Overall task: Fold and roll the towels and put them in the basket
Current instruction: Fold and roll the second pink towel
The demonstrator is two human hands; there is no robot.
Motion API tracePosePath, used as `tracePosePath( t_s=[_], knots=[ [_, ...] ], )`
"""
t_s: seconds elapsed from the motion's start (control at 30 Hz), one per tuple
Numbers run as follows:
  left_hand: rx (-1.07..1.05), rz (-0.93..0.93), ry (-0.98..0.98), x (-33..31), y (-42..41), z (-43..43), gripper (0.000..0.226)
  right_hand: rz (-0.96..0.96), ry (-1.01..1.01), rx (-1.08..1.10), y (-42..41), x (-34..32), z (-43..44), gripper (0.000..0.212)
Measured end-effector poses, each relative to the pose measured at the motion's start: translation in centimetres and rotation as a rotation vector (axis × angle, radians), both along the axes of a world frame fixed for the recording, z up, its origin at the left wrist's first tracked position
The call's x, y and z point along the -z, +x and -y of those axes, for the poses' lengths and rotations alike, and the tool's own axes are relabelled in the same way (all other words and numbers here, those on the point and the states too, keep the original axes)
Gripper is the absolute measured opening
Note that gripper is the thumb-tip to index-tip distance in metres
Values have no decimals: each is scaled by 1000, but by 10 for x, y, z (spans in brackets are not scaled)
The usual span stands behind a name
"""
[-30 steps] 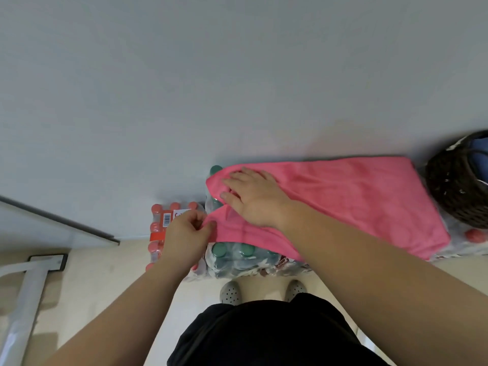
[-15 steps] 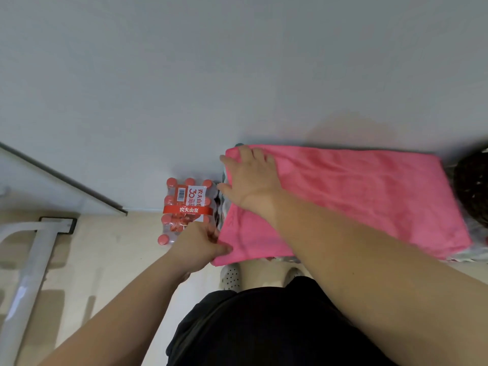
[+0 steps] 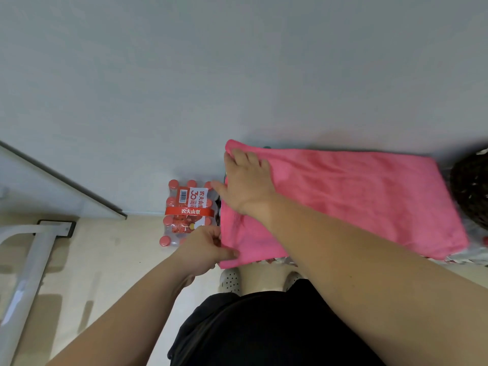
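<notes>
Flat pink cloth towel [image 3: 356, 199] lies spread over shrink-wrapped bottle packs, mostly hidden. Left hand [image 3: 204, 249] pinches near-left corner; right hand [image 3: 247, 184] flat, open on far-left edge. Dark wicker basket [image 3: 471, 191] far right, cut off.

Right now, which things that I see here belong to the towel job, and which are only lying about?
Belong to the job:
pink towel
dark wicker basket
left hand
right hand

Only lying about:
pack of red-capped bottles
white metal frame
</notes>
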State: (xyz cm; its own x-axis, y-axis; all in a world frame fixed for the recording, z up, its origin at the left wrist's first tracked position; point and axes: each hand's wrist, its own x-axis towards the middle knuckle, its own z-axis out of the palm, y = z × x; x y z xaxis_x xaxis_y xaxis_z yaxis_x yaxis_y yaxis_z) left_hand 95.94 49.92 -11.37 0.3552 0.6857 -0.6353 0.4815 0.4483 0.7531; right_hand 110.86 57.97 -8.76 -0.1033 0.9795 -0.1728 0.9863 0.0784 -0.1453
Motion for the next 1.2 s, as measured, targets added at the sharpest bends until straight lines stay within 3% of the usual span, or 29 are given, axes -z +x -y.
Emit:
tracePosePath(
  t_s=[0.13, 0.27, 0.33, 0.43, 0.57, 0.63, 0.73, 0.83, 0.93, 1.07, 1.2],
  knots=[
    [-65, 23, -1, -3, -6, 0, 23, -284, 19, 108, 6, -12, -13, 78],
    [-122, 32, 30, -5, -11, 2, 18, -614, -217, 195, 3, -10, -27, 85],
    [-155, 32, 40, -3, -14, 3, 19, -517, -235, 159, 3, -4, -30, 84],
    [-169, 16, 57, -1, -15, 7, 19, -175, -206, -6, 1, 0, -23, 71],
    [-138, 80, 44, 2, -13, 10, 17, 131, -221, -144, -3, 5, -10, 55],
    [-140, 146, 44, 3, -12, 9, 31, 232, -186, -172, -5, 7, -8, 50],
    [-130, 197, 90, 5, -12, 7, 60, 292, -163, -195, -6, 7, -10, 49],
    [-57, 235, 166, 6, -11, 5, 76, 198, -219, -122, -7, -1, -16, 55],
    [122, 185, 324, 1, -6, 5, 78, 131, -310, -57, -4, -15, -24, 59],
    [284, 34, 511, -9, 6, 2, 77, 324, -349, -162, -1, -21, -30, 58],
    [350, -9, 552, -15, 14, 0, 73, 481, -212, -266, -4, -18, -24, 49]
  ],
)
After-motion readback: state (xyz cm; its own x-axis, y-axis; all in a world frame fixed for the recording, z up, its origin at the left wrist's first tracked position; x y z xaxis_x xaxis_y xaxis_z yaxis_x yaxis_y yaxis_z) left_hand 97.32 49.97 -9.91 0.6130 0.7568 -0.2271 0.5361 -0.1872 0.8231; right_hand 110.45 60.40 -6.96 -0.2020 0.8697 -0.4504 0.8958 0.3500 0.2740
